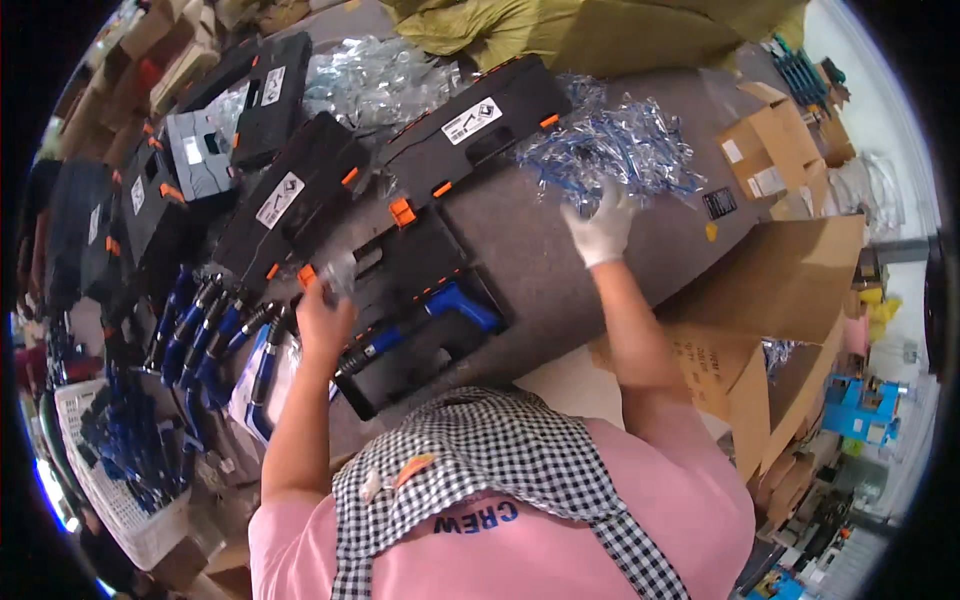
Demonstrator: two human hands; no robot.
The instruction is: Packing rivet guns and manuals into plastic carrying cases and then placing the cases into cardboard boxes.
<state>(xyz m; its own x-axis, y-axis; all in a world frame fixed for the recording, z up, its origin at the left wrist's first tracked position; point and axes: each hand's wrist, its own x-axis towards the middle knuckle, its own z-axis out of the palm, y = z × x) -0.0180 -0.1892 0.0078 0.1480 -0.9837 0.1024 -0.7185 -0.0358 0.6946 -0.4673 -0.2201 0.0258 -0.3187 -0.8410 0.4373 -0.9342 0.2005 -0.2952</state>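
An open black plastic case [408, 262] lies before me, lid folded away from me. In its near half sits a blue-handled tool [465, 305] with a dark barrel. My bare left hand [326, 322] is at the case's left side, its fingers closed around a crumpled piece of clear plastic [342, 272], beside an orange latch. To the right, my right hand [602, 226] wears a white glove. Its thumb and fingers are apart at the near edge of a heap of clear packets with blue strips [625, 150]; the fingertips partly overlap the heap.
Closed black cases [290, 200] with white labels crowd the far left. Several blue-and-black tools [205, 330] lie left of my left arm, above a white basket [150, 530]. Clear bags [375, 80] are heaped at the back. An open cardboard box [765, 290] stands right.
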